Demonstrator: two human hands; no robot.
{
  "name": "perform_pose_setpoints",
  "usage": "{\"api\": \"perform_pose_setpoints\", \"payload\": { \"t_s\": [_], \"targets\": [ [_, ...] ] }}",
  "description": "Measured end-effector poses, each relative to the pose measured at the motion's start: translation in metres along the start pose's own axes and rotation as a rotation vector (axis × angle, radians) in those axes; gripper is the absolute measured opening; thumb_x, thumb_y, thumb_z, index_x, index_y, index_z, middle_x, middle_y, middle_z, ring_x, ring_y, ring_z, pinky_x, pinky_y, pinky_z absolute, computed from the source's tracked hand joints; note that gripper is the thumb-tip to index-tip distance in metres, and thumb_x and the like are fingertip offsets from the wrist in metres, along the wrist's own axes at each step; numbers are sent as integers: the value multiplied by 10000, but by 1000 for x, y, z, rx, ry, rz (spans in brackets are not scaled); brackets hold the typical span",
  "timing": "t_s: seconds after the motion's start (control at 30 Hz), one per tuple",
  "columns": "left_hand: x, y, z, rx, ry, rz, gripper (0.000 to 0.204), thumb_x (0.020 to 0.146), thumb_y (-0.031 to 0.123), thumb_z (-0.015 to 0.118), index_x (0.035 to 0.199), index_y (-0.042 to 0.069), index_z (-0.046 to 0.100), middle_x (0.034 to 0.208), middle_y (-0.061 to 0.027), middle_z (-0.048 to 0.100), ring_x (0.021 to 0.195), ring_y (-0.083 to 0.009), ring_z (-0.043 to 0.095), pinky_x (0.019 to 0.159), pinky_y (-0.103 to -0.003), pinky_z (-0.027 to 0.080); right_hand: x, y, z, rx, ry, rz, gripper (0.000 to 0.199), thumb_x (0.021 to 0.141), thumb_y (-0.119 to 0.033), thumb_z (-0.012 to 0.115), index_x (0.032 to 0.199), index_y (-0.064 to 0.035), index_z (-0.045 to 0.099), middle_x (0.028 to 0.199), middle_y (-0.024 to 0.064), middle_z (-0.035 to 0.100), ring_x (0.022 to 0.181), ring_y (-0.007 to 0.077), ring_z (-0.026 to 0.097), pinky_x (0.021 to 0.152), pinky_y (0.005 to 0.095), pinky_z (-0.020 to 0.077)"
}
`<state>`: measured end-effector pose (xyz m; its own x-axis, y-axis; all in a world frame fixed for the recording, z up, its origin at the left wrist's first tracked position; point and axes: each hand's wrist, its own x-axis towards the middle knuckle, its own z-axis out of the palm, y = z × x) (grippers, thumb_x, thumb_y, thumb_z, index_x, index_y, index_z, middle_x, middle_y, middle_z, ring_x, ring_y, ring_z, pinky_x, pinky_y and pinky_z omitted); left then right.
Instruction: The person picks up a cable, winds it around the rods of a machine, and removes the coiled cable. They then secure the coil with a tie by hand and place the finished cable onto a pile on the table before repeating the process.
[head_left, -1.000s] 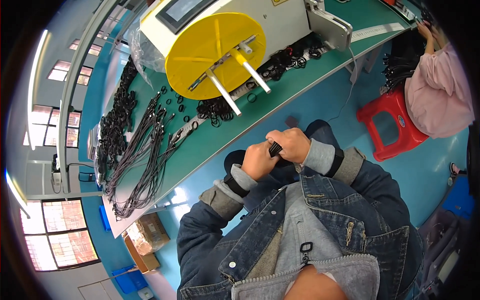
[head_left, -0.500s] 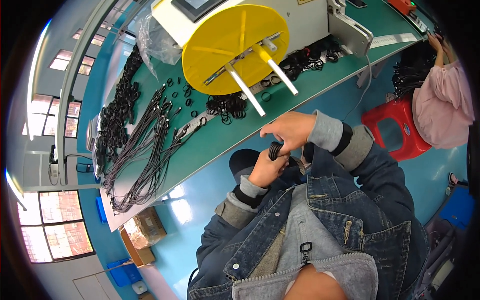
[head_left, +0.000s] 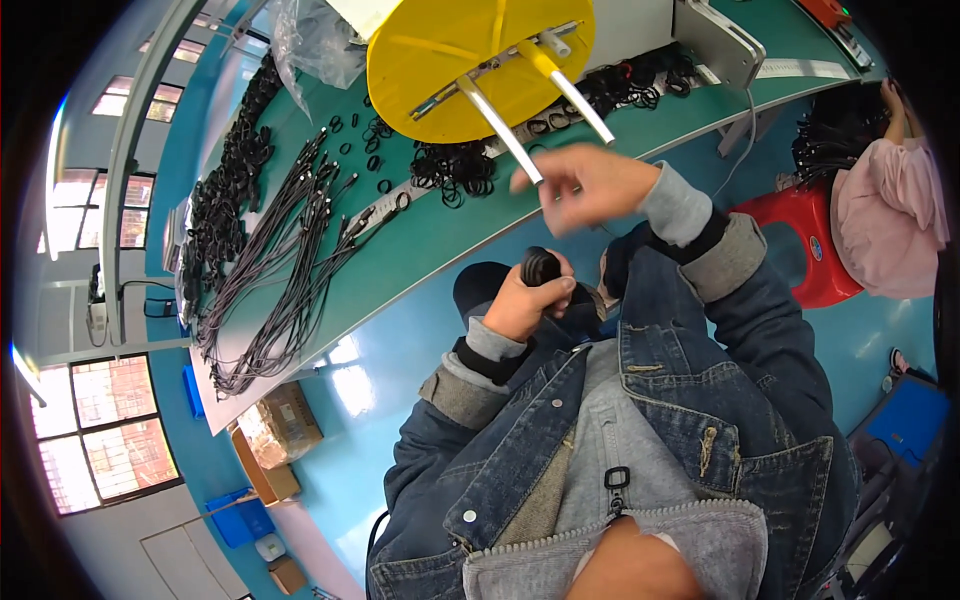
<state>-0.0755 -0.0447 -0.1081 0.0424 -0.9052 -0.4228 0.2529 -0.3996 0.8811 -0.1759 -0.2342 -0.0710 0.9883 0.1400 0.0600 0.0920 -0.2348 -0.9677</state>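
My left hand is closed around a coiled bundle of black cable, held in front of my lap just off the table's front edge. Its thumb lies across the coil, and part of the bundle is hidden in the palm. Farther forward, my right hand is raised and slightly blurred, its fingers curved and apart with nothing visible in them. It overlaps the tip of a metal rod that sticks out from a yellow disc; whether they touch I cannot tell. A second rod stands beside it.
On the green table lie long black cables, a heap of black coils and small black rings. A clear plastic bag is at the back left. To the right, a person in pink sits on a red stool.
My right hand has left the cable bundle and moved forward to the rods, its fingers opening. My left hand keeps the bundle, now slightly nearer the table. The view has shifted a little.
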Motion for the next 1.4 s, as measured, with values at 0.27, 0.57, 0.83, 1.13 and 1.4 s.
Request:
{"api": "perform_pose_setpoints", "payload": {
  "t_s": [0.27,0.57,0.83,1.13,1.4],
  "targets": [
    [2,6,-11,-320,72,84,158,790,49,614,905,73,508,699,-8,490,569,-91,452,444,-199,334,31,66,16,-740,871,59,182,790,-188,621,877,-33,579,680,12,531,596,116,515,502,256,403],
    [9,6,-4,-300,193,235,139,790,53,616,884,66,514,677,-6,486,525,-78,435,419,-205,327,-13,35,81,939,431,153,228,889,-280,539,810,-66,521,640,-29,409,515,37,312,438,171,249],
    [9,13,-14,-72,265,248,111,782,47,606,853,51,522,727,-8,509,531,-73,442,435,-209,344,-43,21,110,751,403,-96,182,904,-178,494,917,-14,571,688,-13,536,547,54,461,462,176,396],
    [8,16,6,1032,403,666,320,651,93,726,888,32,521,794,-104,547,675,-263,557,580,-322,458,-65,-3,72,588,560,278,326,810,-131,616,1106,-26,533,635,31,582,506,72,523,484,213,442],
    [18,9,16,1391,540,680,478,637,90,683,1058,-5,477,864,-139,523,739,-319,541,626,-376,469,-39,-22,73,-735,671,-66,668,529,-115,777,1115,-3,476,777,119,553,728,273,574,653,344,479]
  ]
}}
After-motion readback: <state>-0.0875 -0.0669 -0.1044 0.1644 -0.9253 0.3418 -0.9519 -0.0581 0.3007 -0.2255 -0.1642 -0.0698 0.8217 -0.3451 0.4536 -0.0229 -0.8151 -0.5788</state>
